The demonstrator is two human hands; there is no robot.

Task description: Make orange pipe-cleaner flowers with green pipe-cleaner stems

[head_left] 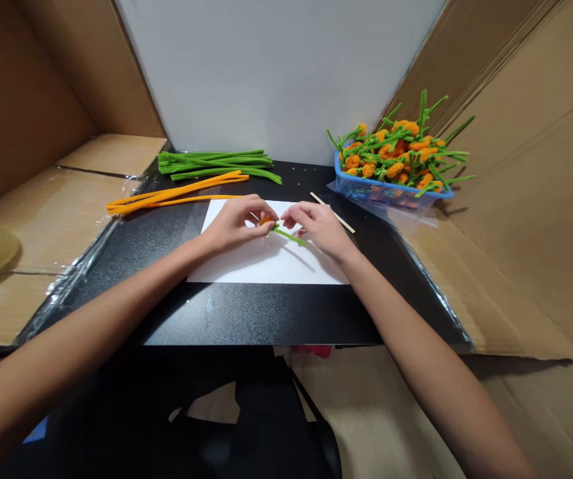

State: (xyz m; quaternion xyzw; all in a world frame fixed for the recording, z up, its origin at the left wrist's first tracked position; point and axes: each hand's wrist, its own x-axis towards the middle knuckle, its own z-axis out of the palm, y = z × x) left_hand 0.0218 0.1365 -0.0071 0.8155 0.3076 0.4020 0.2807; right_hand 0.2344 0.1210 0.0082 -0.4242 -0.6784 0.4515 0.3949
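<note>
Centrally, a small fuzzy flower [265, 219] is held above the white sheet [227, 269], its orange head being pinched between the thumb and fingers of the left hand [244, 219]. The green stem [289, 235] is pointed toward four o'clock. The fingers of the right hand [319, 226] are bent inward beside it; whether anything is gripped by them cannot be told. From the sheet's centre, the basket [391, 193] of similar flowers is seen at two o'clock, with the stick [342, 219] nearer in the same direction; the green strips [217, 159] are laid at eleven o'clock and the orange strips [177, 193] at ten. The flower is judged to be very light and soft, its stem springy but easily bent. It is best held where head and stem are joined, since the loops may be flattened by a hard squeeze.
</note>
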